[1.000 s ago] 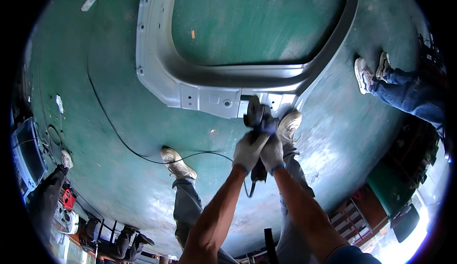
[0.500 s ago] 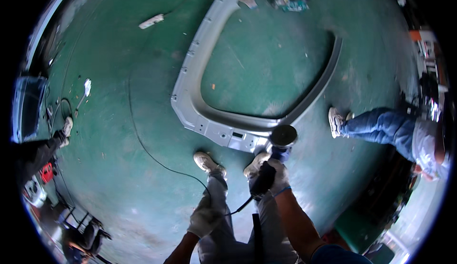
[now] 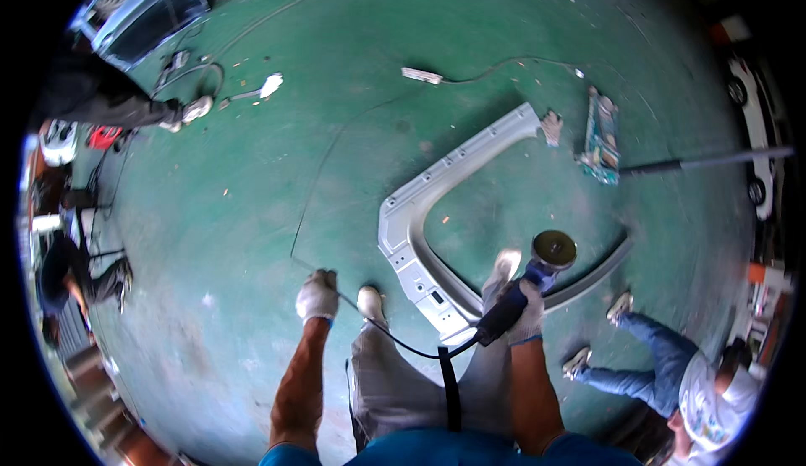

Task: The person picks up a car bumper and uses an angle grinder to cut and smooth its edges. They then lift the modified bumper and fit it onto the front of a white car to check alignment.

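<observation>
The person appears to be managing the power tool and its lead away from the metal, and the next move is probably calling for a steady right-hand hold, with the cord being guided clear of the disc. The right hand (image 3: pixel 531 308) is grasping the angle grinder (image 3: pixel 502 315) by its dark body, gloved fingers wrapping around it, while the disc (image 3: pixel 555 250) is sitting just ahead of that hand; whether it is spinning, I cannot tell. The left hand (image 3: pixel 318 296), well apart to the left, is curling nearly closed and seems to be clasping the black cable (image 3: pixel 388 332), which is sagging between the two hands. The curved metal panel (image 3: pixel 409 266) is lying on the floor (image 3: pixel 235 239) ahead of and between the hands, one arm reaching past the right hand's right side.
</observation>
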`<state>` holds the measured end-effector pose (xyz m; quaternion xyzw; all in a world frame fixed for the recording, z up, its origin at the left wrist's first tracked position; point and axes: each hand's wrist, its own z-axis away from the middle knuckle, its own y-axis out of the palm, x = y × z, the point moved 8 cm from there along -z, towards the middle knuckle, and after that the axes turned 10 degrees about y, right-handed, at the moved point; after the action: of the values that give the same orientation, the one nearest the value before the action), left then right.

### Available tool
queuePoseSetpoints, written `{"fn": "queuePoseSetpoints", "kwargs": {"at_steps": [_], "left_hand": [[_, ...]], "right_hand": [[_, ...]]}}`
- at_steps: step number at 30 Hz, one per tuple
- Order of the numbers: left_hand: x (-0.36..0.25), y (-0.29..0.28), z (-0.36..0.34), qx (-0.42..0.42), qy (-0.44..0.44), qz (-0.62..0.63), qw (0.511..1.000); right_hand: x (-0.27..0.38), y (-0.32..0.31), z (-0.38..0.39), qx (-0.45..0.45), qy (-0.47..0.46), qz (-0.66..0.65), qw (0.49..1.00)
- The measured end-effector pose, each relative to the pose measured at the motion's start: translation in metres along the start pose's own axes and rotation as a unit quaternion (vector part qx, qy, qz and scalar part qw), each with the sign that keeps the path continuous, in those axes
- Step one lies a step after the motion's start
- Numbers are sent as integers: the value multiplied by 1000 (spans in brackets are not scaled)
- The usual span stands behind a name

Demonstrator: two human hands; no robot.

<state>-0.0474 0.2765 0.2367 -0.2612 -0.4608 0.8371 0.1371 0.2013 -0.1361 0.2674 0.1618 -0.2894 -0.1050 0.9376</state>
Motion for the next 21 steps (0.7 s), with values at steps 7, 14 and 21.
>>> {"fn": "queuePoseSetpoints", "kwargs": {"at_steps": [7, 14, 21], "left_hand": [[-277, -9, 15, -177, 93, 163, 966], [-582, 88, 71, 225, 211, 312, 899], [-512, 225, 66, 115, 28, 366, 923]], "right_hand": [[227, 85, -126, 107, -18, 175, 979], [446, 242, -117, 246, -88, 455, 851], [399, 302, -152, 276, -186, 715, 615]]}}
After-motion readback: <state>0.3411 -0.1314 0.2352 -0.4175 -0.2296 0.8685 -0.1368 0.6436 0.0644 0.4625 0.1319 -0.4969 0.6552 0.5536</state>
